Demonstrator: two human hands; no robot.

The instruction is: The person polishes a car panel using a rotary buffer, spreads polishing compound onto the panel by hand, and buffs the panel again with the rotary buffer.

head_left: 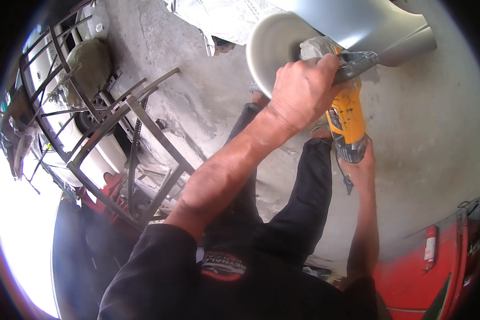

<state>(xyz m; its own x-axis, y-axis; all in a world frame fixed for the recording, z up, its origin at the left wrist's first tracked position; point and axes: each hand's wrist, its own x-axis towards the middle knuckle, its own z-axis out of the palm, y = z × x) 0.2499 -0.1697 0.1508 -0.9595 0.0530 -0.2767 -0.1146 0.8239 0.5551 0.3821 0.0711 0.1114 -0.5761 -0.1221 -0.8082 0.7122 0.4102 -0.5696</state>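
A yellow and black power tool (348, 114) is held in both hands. My left hand (304, 88) is wrapped round its front part, by the grey head and a dark side handle (357, 65). Lower down, my right hand (361, 164) grips the black rear end of the body. A large round whitish pad (274, 48), blurred as if spinning, sits at the tool's head. Its right side lies by a glossy silver-grey curved panel (346, 26); whether they touch cannot be made out.
Newspaper sheets (226, 18) lie beyond the pad. Dark metal frames (154, 125) stand at the left on the concrete floor (197, 69). At the lower right, a red surface (410, 277) bears a red cylinder (430, 248). A cord hangs near my right hand.
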